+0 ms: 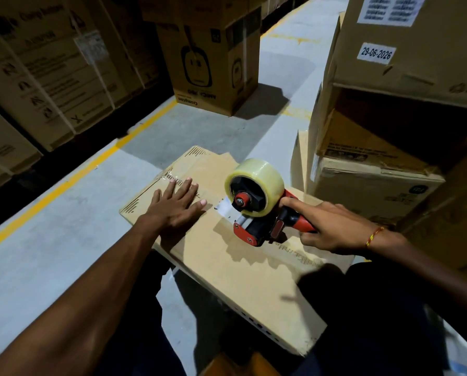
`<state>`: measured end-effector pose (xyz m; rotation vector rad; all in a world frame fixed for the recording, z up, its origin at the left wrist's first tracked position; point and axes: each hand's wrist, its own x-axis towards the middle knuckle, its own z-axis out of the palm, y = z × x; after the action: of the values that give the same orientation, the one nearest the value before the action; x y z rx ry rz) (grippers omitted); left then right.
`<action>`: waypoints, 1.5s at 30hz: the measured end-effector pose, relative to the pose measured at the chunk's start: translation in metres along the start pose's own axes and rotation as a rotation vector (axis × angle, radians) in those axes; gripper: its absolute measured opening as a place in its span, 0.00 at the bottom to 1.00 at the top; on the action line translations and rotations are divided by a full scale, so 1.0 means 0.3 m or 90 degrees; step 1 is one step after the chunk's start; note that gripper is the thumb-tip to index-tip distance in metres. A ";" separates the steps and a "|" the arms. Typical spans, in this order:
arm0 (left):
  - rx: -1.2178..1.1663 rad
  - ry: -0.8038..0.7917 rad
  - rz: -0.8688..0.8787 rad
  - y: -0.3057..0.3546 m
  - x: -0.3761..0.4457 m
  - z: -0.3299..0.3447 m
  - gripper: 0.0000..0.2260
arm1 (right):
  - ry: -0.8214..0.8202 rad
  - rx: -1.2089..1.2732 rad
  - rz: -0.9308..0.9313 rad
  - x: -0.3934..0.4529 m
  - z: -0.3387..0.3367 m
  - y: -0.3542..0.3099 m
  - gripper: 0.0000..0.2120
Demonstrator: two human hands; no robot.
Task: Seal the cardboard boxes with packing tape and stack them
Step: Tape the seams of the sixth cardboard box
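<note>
The left hand (pixel 176 203) lies flat, fingers spread, pressing down on the top of the cardboard box (pixel 235 272) near its far end, beside the middle seam. The right hand (pixel 332 226) is curled round the red handle of the tape gun (pixel 259 213), forefinger stretched along the top toward the roll of clear tape (pixel 256 183). The gun's nose sits on the box top, and a short shiny strip of tape (pixel 222 208) shows between the gun and the left fingertips.

The box rests across the person's lap, low over the grey floor (pixel 50 240). It is flat and wide, and looks stiff but light. I judge its top could bow under pressure, so the flat palm beside the seam is a sensible hold. For stacking, it would best be taken by its two long edges. The tape looks thin and prone to wrinkle unless drawn straight.

To the right stands a stack of boxes (pixel 389 147); the top one bears a white label reading "29-06-2026" (pixel 376 53). Across the aisle a tall box (pixel 210 69) stands upside down, its inverted print reading "Crompton" as far as I can tell. A yellow line (pixel 72 175) runs along the floor beside more boxes (pixel 42 69), whose print is too blurred to read.
</note>
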<state>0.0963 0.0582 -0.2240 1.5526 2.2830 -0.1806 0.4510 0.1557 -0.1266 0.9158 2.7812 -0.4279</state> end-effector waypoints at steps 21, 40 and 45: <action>0.059 0.112 0.112 0.114 -0.116 0.134 0.27 | 0.092 0.122 -0.023 0.063 0.129 -0.110 0.35; 0.081 0.157 0.109 -0.008 -0.052 0.126 0.31 | -0.002 0.092 0.015 0.230 0.038 -0.233 0.30; 0.105 0.123 0.110 0.019 -0.080 0.083 0.34 | -0.053 0.043 0.005 0.191 -0.012 -0.219 0.29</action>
<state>0.1151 0.0318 -0.2375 1.9179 2.3107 -0.1832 0.3655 0.1380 -0.1240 0.9007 2.7022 -0.5490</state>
